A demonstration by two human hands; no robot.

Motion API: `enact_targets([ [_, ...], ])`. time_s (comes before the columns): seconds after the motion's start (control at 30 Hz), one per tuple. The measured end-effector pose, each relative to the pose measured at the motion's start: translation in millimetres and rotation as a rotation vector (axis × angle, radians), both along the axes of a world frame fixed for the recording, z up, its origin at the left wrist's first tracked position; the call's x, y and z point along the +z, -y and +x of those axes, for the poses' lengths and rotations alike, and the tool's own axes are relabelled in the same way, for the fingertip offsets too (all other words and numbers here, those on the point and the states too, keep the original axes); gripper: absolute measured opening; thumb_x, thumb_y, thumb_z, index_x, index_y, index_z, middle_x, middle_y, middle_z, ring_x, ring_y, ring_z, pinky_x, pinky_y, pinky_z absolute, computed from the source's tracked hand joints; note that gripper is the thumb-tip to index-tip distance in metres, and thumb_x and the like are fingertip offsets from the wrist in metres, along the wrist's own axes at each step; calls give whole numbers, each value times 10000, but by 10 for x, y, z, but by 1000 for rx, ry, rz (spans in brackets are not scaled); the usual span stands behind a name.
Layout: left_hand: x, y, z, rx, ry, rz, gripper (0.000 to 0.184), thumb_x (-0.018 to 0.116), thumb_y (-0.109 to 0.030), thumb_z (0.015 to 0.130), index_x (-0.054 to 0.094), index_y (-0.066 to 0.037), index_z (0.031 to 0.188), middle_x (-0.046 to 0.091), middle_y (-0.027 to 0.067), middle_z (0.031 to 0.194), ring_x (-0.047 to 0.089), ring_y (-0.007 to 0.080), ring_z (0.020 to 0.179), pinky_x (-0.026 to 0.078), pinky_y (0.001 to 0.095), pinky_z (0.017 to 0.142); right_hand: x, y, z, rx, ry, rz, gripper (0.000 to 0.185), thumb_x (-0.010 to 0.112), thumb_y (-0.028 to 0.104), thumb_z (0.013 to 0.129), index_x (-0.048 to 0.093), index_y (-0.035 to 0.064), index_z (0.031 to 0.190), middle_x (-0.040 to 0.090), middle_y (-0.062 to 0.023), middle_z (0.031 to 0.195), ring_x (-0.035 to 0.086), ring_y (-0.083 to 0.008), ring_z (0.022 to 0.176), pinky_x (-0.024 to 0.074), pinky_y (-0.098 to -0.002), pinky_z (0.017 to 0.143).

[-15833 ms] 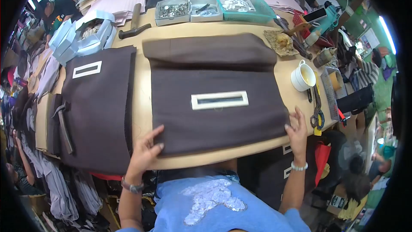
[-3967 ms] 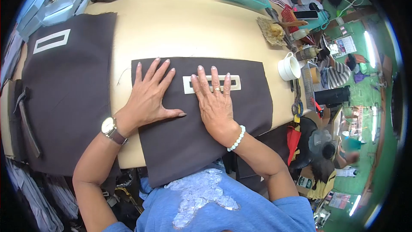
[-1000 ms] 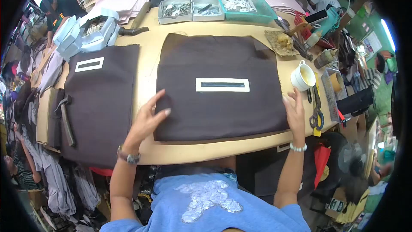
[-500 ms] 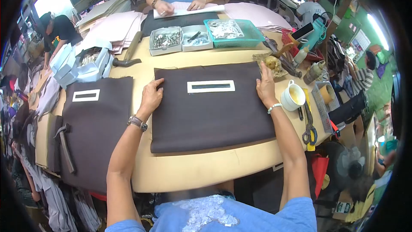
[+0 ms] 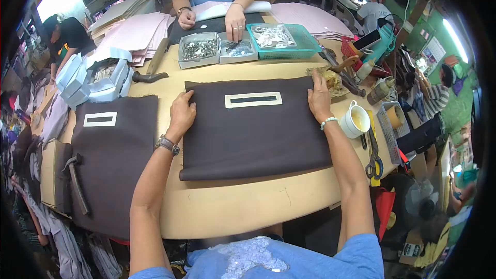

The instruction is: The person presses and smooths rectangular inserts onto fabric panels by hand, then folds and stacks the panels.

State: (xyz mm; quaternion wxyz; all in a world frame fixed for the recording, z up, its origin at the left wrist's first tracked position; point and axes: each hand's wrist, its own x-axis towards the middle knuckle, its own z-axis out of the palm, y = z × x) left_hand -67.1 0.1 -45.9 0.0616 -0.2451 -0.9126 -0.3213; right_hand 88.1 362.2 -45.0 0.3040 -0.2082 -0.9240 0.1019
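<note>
A dark brown fabric piece (image 5: 258, 134), folded along its near edge, lies on the table before me. Near its far edge is a white rectangular frame (image 5: 253, 106) around a dark slot. My left hand (image 5: 182, 115) grips the left edge of the fabric, its thumb side toward the top corner. At the right edge my right hand (image 5: 319, 99) holds the fabric, with fingers pointing to the far corner. The undersides of both hands are hidden. To the left, a second dark fabric piece (image 5: 116, 170) with a similar white frame (image 5: 99, 119) hangs over the table edge.
A hammer (image 5: 76, 183) rests on the left fabric. Boxes of metal parts (image 5: 199, 50) and a teal basket (image 5: 299, 49) stand at the far side, where a co-worker's hand (image 5: 235, 23) reaches into a box. On the right are a white cup (image 5: 355, 120) and scissors (image 5: 373, 157).
Across the table, the co-worker's hand has moved from the white paper into the small parts box. My hands and the fabric have stayed nearly in place; the view shifted slightly.
</note>
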Motion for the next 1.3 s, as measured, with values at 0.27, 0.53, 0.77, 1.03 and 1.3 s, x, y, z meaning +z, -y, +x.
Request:
enact_targets([
  [0.27,753,195,624,2,-84,-484,513,648,-222,795,488,-34,1245,565,199,1107,591,357,924,483,433,789,262,276,188,-64,-163,129,655,633,148,797,318,35,1359,448,-202,1224,449,-389,1128,376,-447,942],
  [0.53,670,440,1861,-586,-199,-419,628,594,-325,819,399,8,1314,390,202,1367,357,347,1275,298,484,1024,405,2315,1180,410,109,-92,609,519,342,875,352,10,1357,428,-210,1331,367,-380,1257,226,-597,999],
  [0.77,153,517,2054,-676,-9,-509,715,494,-384,856,264,39,1385,223,206,1464,196,341,1367,161,520,1085,102,2673,1460,350,318,-235,659,425,435,904,297,8,1389,380,-187,1386,379,-314,1277,179,-634,1014],
  [1.03,234,1085,2088,-445,32,-567,621,496,-337,894,324,45,1353,298,223,1424,279,350,1331,239,504,1061,-57,1441,2152,-305,346,-83,648,446,383,904,262,18,1407,392,-163,1392,394,-281,1277,130,-639,1031],
  [1.3,304,1040,1833,-479,-344,-481,334,527,-42,780,581,0,1107,625,131,1088,604,229,997,378,469,976,83,1258,1919,-478,162,-112,722,688,201,764,325,29,1364,621,-84,967,582,-252,945,284,-558,971],
])
